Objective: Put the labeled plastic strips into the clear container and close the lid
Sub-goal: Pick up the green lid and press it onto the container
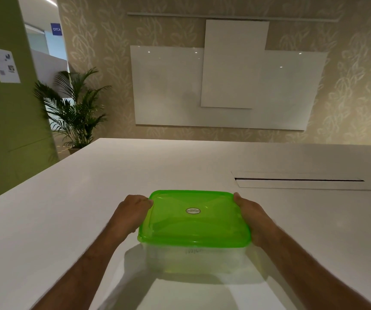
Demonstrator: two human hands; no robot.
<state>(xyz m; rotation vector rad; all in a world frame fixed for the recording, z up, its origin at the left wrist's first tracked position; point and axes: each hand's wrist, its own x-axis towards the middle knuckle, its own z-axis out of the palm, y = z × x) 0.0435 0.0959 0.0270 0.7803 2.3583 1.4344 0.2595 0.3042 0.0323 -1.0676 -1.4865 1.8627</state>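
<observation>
At table centre, near edge: both bare forearms reach forward from the bottom of the view and meet the box from either side.
Left hand [133,214]: at 9 o'clock of the box, fingers curled down over the left rim of the lid, thumb tip on the lid's far-left corner; clasped on the lid edge.
Right hand [252,217]: at 3 o'clock of the box, palm against the right side, thumb lying along the lid's right rim up to its far-right corner; clasped on the lid edge.
Green lid [193,218]: translucent, seated flat on top of the box, a small oval sticker at its middle.
Clear container [193,258]: stands on the table under the lid; its walls are see-through, with faint writing on the near wall; whether strips lie inside cannot be told.
White table [68,209]: bare around the box.
Cable slot [300,180]: at 2 o'clock of the box, well apart, a long dark slit in the tabletop.
Whiteboards [224,86]: at 12 o'clock on the patterned wall.
Potted palm [75,113]: at 10 o'clock, beyond the table's far-left corner, beside a green pillar [8,119] bearing a paper notice [4,64].
</observation>
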